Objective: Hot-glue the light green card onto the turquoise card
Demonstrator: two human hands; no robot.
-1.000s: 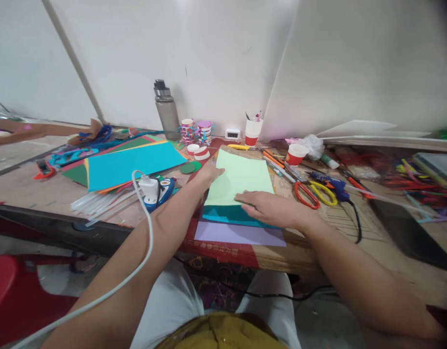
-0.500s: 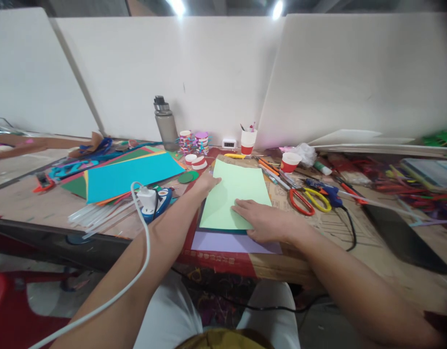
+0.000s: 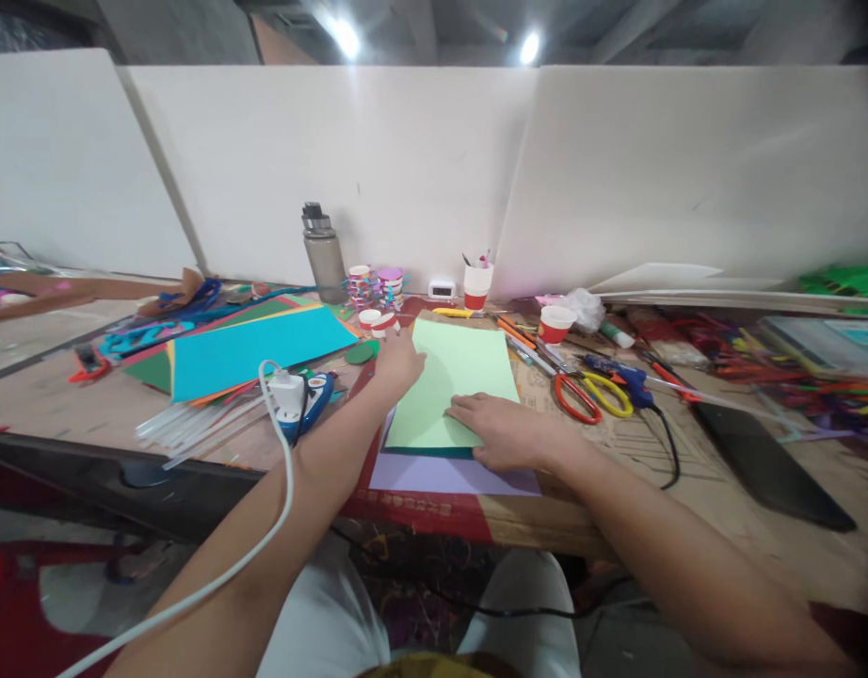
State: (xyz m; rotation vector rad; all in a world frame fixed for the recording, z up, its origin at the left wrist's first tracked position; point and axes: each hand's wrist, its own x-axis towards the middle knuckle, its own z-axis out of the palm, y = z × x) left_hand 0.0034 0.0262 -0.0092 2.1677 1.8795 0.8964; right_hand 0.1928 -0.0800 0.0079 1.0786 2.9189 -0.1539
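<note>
A light green sheet of paper (image 3: 452, 377) lies in front of me over a dark green sheet (image 3: 434, 452) and a lavender sheet (image 3: 434, 476). My left hand (image 3: 400, 365) is closed at the upper left edge of the light green sheet, its thumb over the paper and its other fingers partly hidden. Flat on the lower right part of the same sheet rests my right hand (image 3: 501, 428), fingers stretched out. Just beyond my left hand are green paper discs (image 3: 361, 352) and short red-and-white cup pieces (image 3: 384, 324).
Coloured paper (image 3: 257, 353) lies left, beside a blue power strip (image 3: 311, 405) whose white cable (image 3: 282, 513) crosses my left arm. Scissors (image 3: 576, 400), a blue glue gun (image 3: 621, 375) and a dark phone (image 3: 769, 461) lie right. A bottle (image 3: 324, 259) and pen cup (image 3: 477, 282) stand behind.
My left hand has shifted slightly toward me and now shows more of its back along the sheet's left edge. My right hand stays on the paper. The view has tilted up a little.
</note>
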